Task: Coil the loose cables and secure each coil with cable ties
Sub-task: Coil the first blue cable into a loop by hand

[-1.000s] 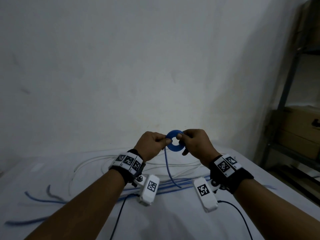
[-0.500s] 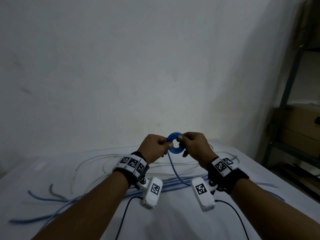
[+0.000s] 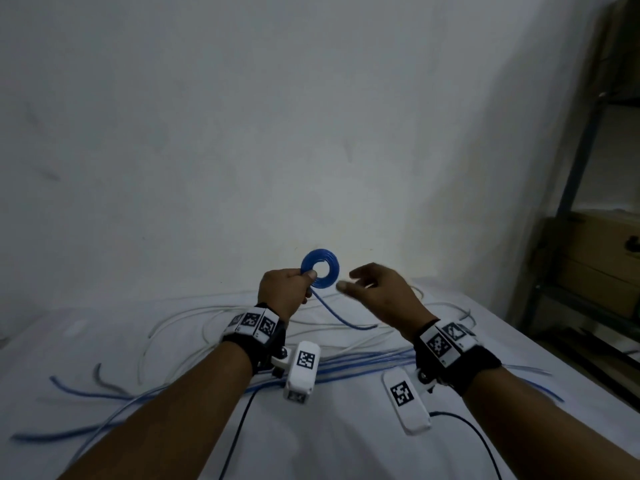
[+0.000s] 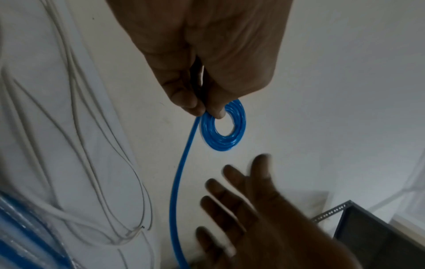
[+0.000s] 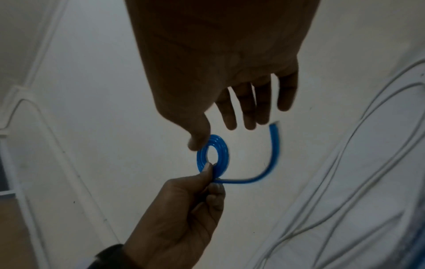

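Only the right wrist view shows blue coil's (image 5: 212, 157) cut tail end.

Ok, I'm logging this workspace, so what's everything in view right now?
coil: one, blue, held up before the wall, tail hanging loose
blue cables: several, loose across the table
white cables: several, loose at the table's back
table: one, white-covered
shelf: one, grey metal, far right
boxes: brown cardboard, on the shelf; count unclear
left hand: pinches the coil
right hand: fingers spread beside the coil, holding nothing
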